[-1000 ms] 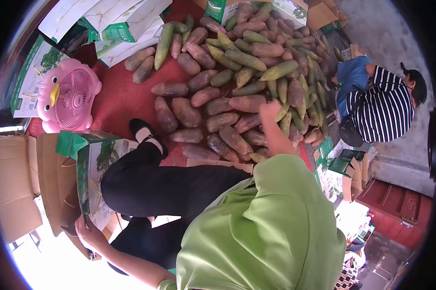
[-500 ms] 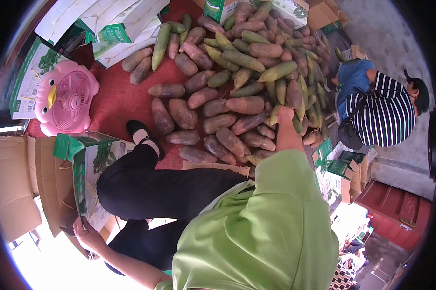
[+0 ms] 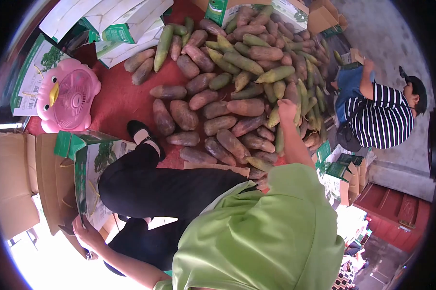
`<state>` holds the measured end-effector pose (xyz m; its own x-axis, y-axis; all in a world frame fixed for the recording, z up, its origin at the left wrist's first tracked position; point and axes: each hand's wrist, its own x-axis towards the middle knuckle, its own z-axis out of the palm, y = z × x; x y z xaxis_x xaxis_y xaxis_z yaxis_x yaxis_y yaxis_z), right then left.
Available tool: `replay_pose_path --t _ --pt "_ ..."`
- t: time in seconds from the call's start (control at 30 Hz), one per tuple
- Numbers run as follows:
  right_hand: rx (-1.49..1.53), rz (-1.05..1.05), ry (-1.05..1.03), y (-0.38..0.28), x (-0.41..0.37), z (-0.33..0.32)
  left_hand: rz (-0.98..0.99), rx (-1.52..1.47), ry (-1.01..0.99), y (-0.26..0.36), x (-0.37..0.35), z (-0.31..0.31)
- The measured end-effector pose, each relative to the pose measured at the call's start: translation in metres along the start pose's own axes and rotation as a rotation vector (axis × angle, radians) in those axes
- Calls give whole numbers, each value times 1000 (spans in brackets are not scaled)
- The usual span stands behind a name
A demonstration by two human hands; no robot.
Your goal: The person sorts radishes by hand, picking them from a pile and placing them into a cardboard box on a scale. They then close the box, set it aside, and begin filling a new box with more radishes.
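My right hand (image 3: 288, 107) reaches into a large pile of reddish and green radishes (image 3: 247, 107). Its fingers are closed at the near end of a reddish radish (image 3: 291, 90), with green radishes on both sides. At the lower left, my left hand (image 3: 86, 234) grips the edge of a green and white carton (image 3: 93, 162) that stands beside my leg. Part of its fingers is hidden by the carton edge.
A pink penguin-shaped fan (image 3: 73, 96) stands at the left on the red floor covering (image 3: 119, 104). White cartons (image 3: 114, 19) lie at the upper left. At the right, another person in a striped shirt (image 3: 384, 116) sits near open boxes (image 3: 346, 174).
My right hand has shifted slightly up, onto the end of the reddish radish. My left hand stays at the carton. The other person has raised an arm.
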<state>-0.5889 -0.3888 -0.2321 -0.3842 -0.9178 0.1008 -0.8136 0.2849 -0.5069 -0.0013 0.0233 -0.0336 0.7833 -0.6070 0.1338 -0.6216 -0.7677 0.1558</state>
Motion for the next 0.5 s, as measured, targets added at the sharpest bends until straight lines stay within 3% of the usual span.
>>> replay_pose_path --t 0.2,0.27,0.37,0.47,0.5 --pt "331 8 -150 -77 2 -25 20 12 -5 2 0 -1" --pt "665 19 -142 -112 0 -31 27 7 -13 -1 0 0" --pt "806 -61 -220 -143 4 -36 42 3 -1 -1 0 0" --pt "718 -59 -322 -176 -14 -41 71 -15 20 -7 -2 4" --pt "637 -168 -366 -168 -9 -27 33 -20 0 2 -2 0"
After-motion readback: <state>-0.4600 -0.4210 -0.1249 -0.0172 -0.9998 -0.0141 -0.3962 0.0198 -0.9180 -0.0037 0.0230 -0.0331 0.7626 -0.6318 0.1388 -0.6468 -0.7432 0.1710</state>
